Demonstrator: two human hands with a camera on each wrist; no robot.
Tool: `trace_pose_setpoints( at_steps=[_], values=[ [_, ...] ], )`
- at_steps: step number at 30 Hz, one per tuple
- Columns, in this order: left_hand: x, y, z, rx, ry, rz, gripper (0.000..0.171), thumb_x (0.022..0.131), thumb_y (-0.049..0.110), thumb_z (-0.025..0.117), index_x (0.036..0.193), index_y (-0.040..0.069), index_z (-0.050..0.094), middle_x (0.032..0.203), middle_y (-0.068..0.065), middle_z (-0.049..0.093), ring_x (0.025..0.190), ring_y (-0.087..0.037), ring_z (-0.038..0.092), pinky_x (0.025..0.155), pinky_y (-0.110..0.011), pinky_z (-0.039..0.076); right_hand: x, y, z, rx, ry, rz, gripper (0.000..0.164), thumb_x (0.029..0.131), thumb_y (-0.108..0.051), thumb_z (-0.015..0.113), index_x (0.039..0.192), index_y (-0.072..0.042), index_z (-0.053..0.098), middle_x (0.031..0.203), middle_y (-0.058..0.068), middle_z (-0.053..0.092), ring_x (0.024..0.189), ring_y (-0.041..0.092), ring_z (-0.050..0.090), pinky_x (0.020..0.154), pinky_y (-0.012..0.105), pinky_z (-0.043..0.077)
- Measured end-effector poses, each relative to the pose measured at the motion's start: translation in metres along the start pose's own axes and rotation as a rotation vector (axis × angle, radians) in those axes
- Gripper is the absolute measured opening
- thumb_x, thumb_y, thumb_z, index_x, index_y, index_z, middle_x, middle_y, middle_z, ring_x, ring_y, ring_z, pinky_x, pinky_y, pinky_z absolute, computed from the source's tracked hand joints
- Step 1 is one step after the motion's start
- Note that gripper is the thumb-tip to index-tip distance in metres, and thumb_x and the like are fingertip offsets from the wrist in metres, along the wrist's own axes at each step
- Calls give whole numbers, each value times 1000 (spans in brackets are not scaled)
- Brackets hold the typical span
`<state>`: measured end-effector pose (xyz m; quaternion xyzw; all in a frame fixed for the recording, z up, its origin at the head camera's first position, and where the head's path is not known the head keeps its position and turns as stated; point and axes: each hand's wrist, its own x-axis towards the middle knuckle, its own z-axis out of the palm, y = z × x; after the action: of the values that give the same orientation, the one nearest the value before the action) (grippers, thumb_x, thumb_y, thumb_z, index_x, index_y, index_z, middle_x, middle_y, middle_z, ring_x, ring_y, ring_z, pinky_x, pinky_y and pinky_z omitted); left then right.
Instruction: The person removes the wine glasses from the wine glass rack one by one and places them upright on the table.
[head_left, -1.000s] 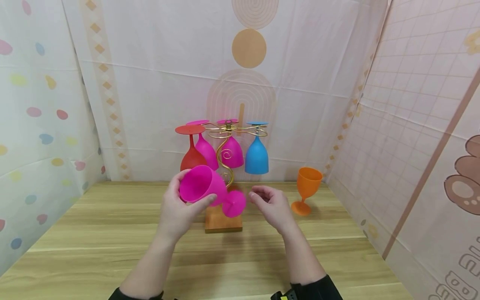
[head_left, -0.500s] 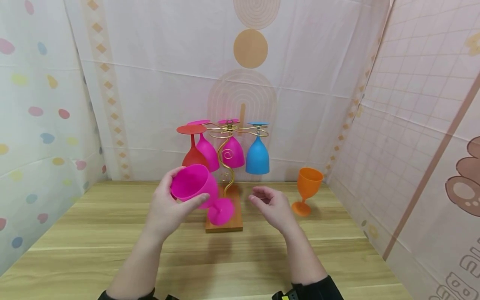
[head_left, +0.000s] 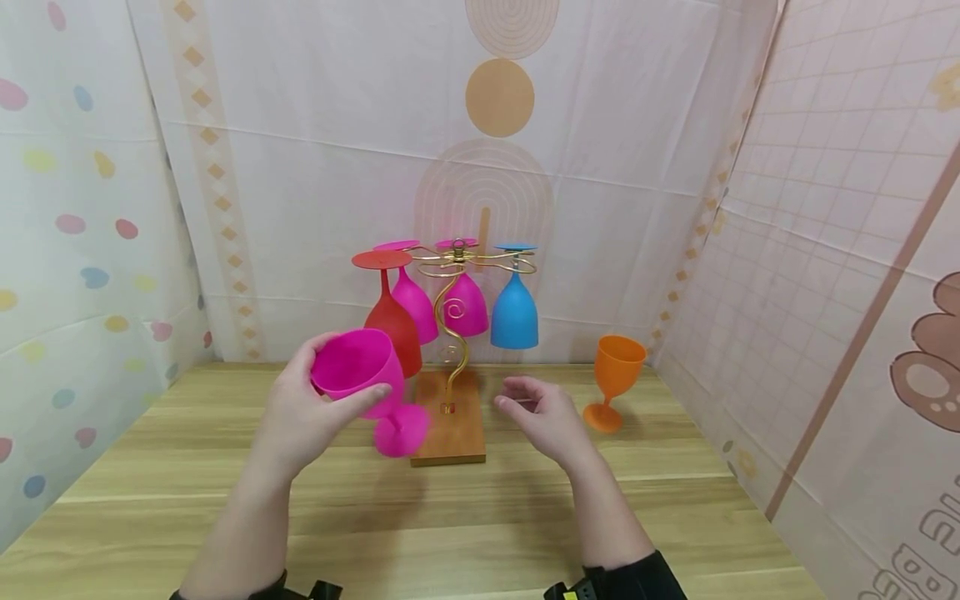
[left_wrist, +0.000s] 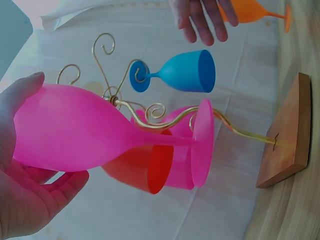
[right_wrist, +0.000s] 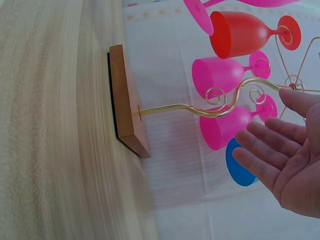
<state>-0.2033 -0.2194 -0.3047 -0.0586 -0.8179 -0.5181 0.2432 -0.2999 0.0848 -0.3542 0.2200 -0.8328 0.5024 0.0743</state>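
Note:
My left hand (head_left: 300,408) grips a pink plastic goblet (head_left: 360,375) round its bowl, mouth tilted up toward me and foot pointing down to the right. In the left wrist view the held goblet (left_wrist: 75,127) spans the front, thumb on one side and fingers on the other. To its right stands a gold wire rack (head_left: 452,325) on a wooden base (head_left: 457,425). Upside down from it hang a red goblet (head_left: 393,321), two pink goblets (head_left: 467,308) and a blue goblet (head_left: 515,312). My right hand (head_left: 543,417) hovers right of the base, fingers relaxed, holding nothing.
An orange goblet (head_left: 618,367) stands upright on the wood-grain table (head_left: 480,533), beyond my right hand. Patterned cloth walls (head_left: 337,100) rise at the back and both sides.
My left hand has carried the pink goblet left and slightly down, away from the front of the rack, uncovering more of the base. The right hand has barely moved.

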Motion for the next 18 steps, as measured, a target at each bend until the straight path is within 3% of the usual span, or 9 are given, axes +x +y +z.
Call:
trace_pose_setpoints(
  at_steps=[18],
  values=[
    [5, -14, -25, 130, 70, -90, 100, 83, 48, 83, 157, 10, 29, 140, -19, 49, 121, -42, 50, 78, -46, 59, 2, 9, 2, 41, -65, 1, 38, 96, -27, 72, 128, -6, 69, 112, 4, 73, 99, 22, 69, 89, 39, 58]
  ],
)
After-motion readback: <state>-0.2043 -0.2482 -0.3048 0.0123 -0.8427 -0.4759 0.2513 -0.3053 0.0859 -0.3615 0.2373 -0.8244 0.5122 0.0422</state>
